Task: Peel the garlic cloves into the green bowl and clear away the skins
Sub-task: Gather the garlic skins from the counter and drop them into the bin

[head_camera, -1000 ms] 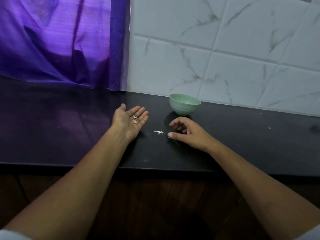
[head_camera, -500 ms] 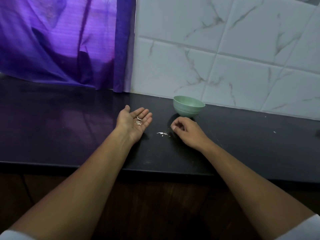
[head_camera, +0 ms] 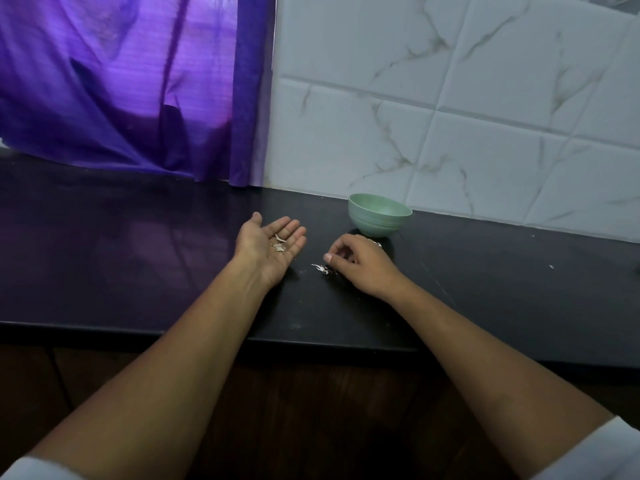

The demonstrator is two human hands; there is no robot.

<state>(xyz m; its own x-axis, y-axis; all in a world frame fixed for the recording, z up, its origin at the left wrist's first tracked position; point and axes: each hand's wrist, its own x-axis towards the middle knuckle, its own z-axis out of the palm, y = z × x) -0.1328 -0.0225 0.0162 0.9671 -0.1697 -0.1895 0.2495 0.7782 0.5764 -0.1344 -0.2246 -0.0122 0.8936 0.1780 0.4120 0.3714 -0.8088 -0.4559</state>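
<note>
The green bowl (head_camera: 379,216) stands on the black counter (head_camera: 138,265) near the tiled wall; its inside is hidden from this angle. My left hand (head_camera: 268,247) lies palm up on the counter, fingers straight, with a few pale garlic skins (head_camera: 278,243) resting on the palm. To its right, a small heap of garlic skins (head_camera: 321,268) lies on the counter. My right hand (head_camera: 360,265) rests just right of that heap, in front of the bowl. Its fingers are curled and the thumb tip sits beside the heap. Nothing shows between its fingers.
A purple curtain (head_camera: 131,84) hangs over the counter's back left. White marble-look tiles (head_camera: 450,116) back the right side. A tiny white scrap (head_camera: 551,267) lies far right. The counter's front edge (head_camera: 104,327) runs above dark wooden cabinets.
My right hand has curled tighter and drawn its thumb in toward the heap of skins on the counter. The left hand has stayed palm up with its skins.
</note>
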